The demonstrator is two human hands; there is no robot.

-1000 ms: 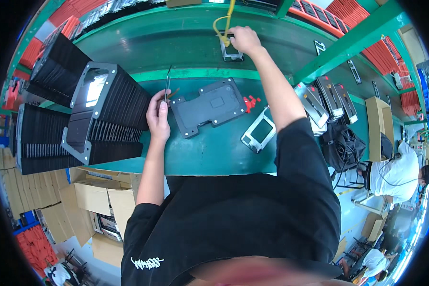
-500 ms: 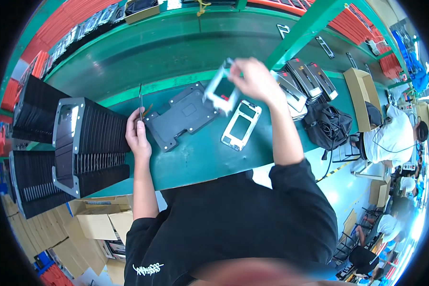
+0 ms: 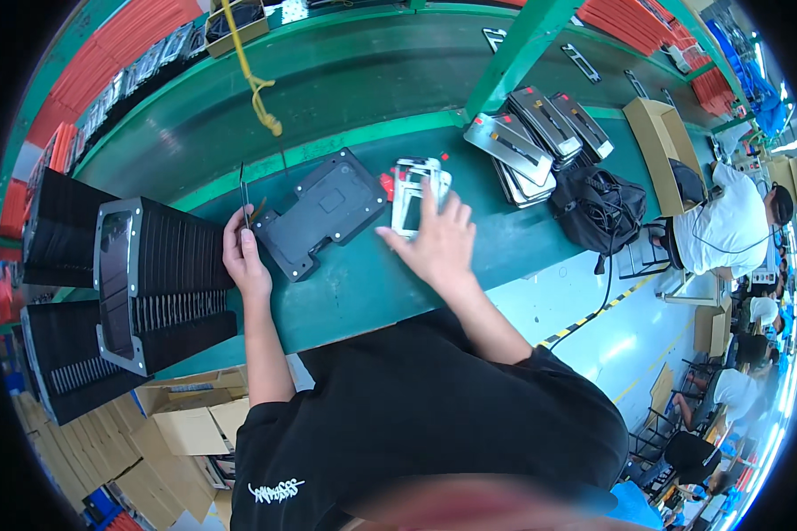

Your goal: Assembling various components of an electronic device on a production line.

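Note:
My left hand [image 3: 250,258] pinches a thin dark phone panel [image 3: 243,190], seen edge-on, with a small orange ribbon beside it. Right of it on the green table lies a black fixture plate [image 3: 335,203] with a notched edge and several screws. My right hand [image 3: 444,237] is spread, fingers apart, over white phone frames [image 3: 406,182] lying together on the table. Its fingertips overlap the frames; whether they touch is hard to tell. Small red tabs [image 3: 386,184] show at the frames' left edge.
Black slotted racks [image 3: 164,257] stand at the left end. Toward the right are stacked phone panels [image 3: 514,150], a black bag [image 3: 598,208] and an open cardboard box [image 3: 660,146]. A green post [image 3: 518,62] rises behind, and a knotted yellow cord [image 3: 259,97] hangs down.
My right hand has come down and nearer from holding up a white frame; that frame now lies with the other, and the fingers have spread. My left hand keeps its panel. The view has shifted.

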